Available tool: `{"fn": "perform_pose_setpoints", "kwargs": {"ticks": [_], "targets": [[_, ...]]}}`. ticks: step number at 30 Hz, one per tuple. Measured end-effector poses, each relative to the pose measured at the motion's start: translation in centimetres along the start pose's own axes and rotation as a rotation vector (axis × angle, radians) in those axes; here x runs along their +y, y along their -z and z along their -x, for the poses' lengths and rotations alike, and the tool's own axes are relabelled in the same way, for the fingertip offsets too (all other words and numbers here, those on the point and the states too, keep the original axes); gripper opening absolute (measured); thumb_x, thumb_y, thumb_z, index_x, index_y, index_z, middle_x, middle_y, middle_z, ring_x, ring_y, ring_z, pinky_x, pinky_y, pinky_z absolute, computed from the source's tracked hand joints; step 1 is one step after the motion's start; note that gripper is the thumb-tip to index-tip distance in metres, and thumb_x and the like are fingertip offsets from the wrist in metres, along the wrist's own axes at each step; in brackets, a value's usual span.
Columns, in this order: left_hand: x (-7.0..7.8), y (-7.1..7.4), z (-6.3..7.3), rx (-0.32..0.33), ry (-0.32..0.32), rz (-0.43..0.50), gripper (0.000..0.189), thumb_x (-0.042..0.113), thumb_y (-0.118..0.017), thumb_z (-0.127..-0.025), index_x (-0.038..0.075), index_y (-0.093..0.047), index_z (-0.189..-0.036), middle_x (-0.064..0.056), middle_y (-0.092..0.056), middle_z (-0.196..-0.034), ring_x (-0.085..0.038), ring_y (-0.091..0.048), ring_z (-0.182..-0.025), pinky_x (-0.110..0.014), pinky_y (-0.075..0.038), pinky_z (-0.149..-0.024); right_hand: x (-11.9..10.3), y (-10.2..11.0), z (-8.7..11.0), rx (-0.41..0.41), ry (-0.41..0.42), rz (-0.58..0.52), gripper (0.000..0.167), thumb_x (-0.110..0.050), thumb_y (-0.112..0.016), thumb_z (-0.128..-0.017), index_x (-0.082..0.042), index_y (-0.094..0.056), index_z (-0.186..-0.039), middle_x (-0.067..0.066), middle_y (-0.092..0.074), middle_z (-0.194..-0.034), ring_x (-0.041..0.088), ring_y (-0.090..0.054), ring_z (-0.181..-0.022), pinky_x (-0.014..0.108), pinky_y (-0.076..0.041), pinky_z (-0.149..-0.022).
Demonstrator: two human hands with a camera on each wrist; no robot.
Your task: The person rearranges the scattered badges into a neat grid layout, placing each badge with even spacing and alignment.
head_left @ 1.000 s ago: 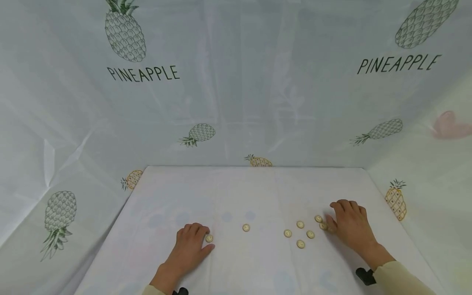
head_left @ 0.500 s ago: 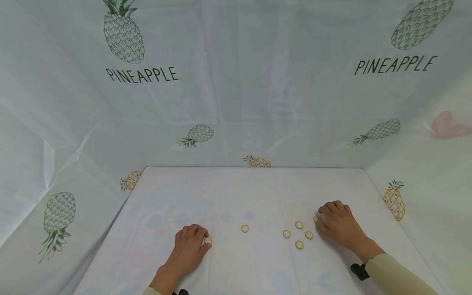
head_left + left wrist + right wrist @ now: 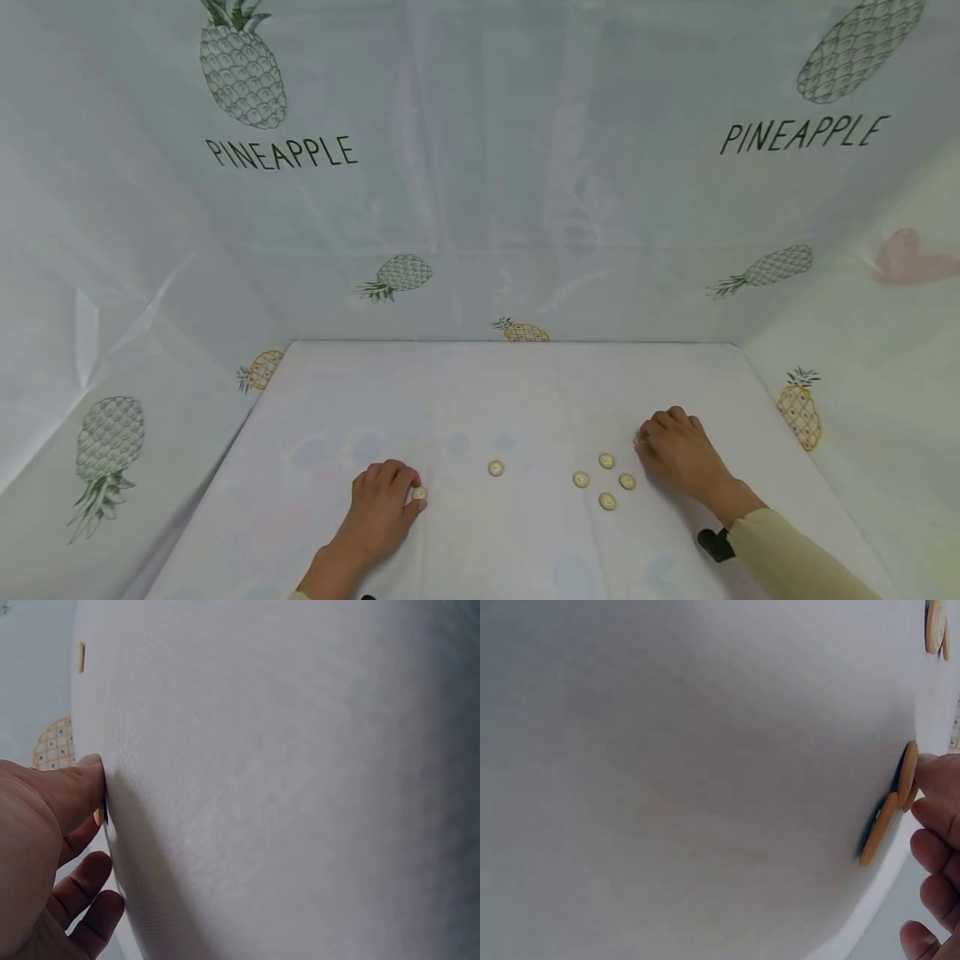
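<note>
My left hand [image 3: 381, 510] pinches a small pale wooden disc [image 3: 419, 493] between thumb and forefinger at the left of the table. In the left wrist view only a thin edge of this disc [image 3: 99, 815] shows beneath the thumb. My right hand [image 3: 681, 457] is low over the table at the right, fingers curled about another wooden disc [image 3: 638, 439], mostly hidden by them. The right wrist view shows a disc [image 3: 907, 771] at the thumb tip, a further edge behind it, and a second disc [image 3: 878, 829] close to the fingers.
Several matching discs lie left of the right hand, among them one disc [image 3: 581, 479] and another [image 3: 607, 501]. A lone disc [image 3: 496, 468] lies between the hands. White cloth covers the table [image 3: 495, 550]; a pineapple-print curtain [image 3: 517, 183] hangs behind it.
My right hand has moved left, over the discs beside its thumb, which it now mostly covers. The left thumb and forefinger have closed on their disc, which has shifted slightly left and nearer.
</note>
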State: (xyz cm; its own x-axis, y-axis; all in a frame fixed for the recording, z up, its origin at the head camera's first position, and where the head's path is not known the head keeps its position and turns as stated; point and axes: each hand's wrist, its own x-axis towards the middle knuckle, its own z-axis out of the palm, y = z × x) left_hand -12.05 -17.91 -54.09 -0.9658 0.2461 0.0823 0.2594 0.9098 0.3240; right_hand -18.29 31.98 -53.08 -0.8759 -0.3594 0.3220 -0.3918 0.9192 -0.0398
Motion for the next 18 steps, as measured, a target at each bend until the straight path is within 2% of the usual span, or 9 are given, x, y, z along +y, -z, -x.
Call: {"fn": "perform_pose_setpoints", "kwargs": {"ticks": [4, 6, 8, 11, 13, 15, 18], "targets": [[0.08, 0.19, 0.06, -0.01, 0.003, 0.011, 0.02, 0.03, -0.08, -0.096, 0.026, -0.062, -0.104, 0.001, -0.057, -0.12, -0.028, -0.052, -0.116, -0.06, -0.041, -0.103, -0.16, 0.04, -0.15, -0.015, -0.022, 0.029, 0.021, -0.027, -0.083, -0.091, -0.011, -0.069, -0.091, 0.003, -0.065, -0.093, 0.031, -0.056, -0.097, 0.05, -0.047, -0.08], [0.1, 0.33, 0.06, -0.01, 0.004, 0.016, 0.02, 0.03, -0.08, -0.095, 0.026, -0.062, -0.104, 0.001, -0.057, -0.12, -0.028, -0.052, -0.116, -0.06, -0.041, -0.103, -0.09, 0.13, -0.18, -0.016, -0.014, 0.034, 0.022, -0.027, -0.083, -0.092, -0.011, -0.07, -0.095, 0.004, -0.066, -0.096, 0.032, -0.057, -0.099, 0.052, -0.047, -0.082], [0.11, 0.46, 0.07, -0.007, 0.005, 0.024, 0.02, 0.03, -0.08, -0.095, 0.025, -0.062, -0.104, 0.001, -0.057, -0.12, -0.028, -0.052, -0.116, -0.06, -0.04, -0.103, 0.04, 0.3, -0.11, -0.021, 0.003, 0.009, 0.021, -0.02, -0.085, -0.09, -0.01, -0.071, -0.102, 0.006, -0.067, -0.105, 0.034, -0.057, -0.106, 0.055, -0.047, -0.085], [0.1, 0.58, 0.13, 0.0, 0.009, 0.032, 0.02, 0.029, -0.08, -0.095, 0.025, -0.062, -0.102, 0.001, -0.058, -0.12, -0.029, -0.052, -0.117, -0.061, -0.04, -0.103, 0.32, 0.45, -0.03, -0.036, 0.027, -0.063, 0.035, -0.008, -0.088, -0.085, -0.012, -0.073, -0.116, 0.008, -0.067, -0.118, 0.035, -0.056, -0.115, 0.057, -0.045, -0.09], [0.07, 0.58, 0.17, 0.003, 0.011, 0.039, 0.02, 0.028, -0.08, -0.095, 0.025, -0.062, -0.101, 0.001, -0.058, -0.12, -0.029, -0.052, -0.117, -0.061, -0.04, -0.103, 0.48, 0.39, -0.05, -0.048, 0.045, -0.09, 0.04, -0.003, -0.088, -0.082, -0.014, -0.073, -0.117, 0.008, -0.066, -0.121, 0.034, -0.055, -0.117, 0.056, -0.044, -0.09], [0.07, 0.52, 0.2, 0.004, 0.011, 0.044, 0.02, 0.028, -0.08, -0.095, 0.026, -0.061, -0.101, 0.001, -0.058, -0.119, -0.029, -0.052, -0.117, -0.062, -0.04, -0.103, 0.59, 0.21, -0.1, -0.046, 0.052, -0.086, 0.037, -0.003, -0.088, -0.082, -0.016, -0.075, -0.114, 0.007, -0.066, -0.119, 0.033, -0.055, -0.115, 0.054, -0.045, -0.089], [0.05, 0.36, 0.2, 0.01, 0.003, 0.058, 0.02, 0.027, -0.081, -0.095, 0.025, -0.062, -0.101, 0.0, -0.058, -0.119, -0.029, -0.052, -0.116, -0.062, -0.04, -0.103, 0.6, -0.04, -0.23, -0.017, 0.045, -0.054, 0.023, -0.008, -0.088, -0.085, -0.015, -0.076, -0.104, 0.005, -0.066, -0.11, 0.031, -0.056, -0.106, 0.05, -0.046, -0.084]]}}
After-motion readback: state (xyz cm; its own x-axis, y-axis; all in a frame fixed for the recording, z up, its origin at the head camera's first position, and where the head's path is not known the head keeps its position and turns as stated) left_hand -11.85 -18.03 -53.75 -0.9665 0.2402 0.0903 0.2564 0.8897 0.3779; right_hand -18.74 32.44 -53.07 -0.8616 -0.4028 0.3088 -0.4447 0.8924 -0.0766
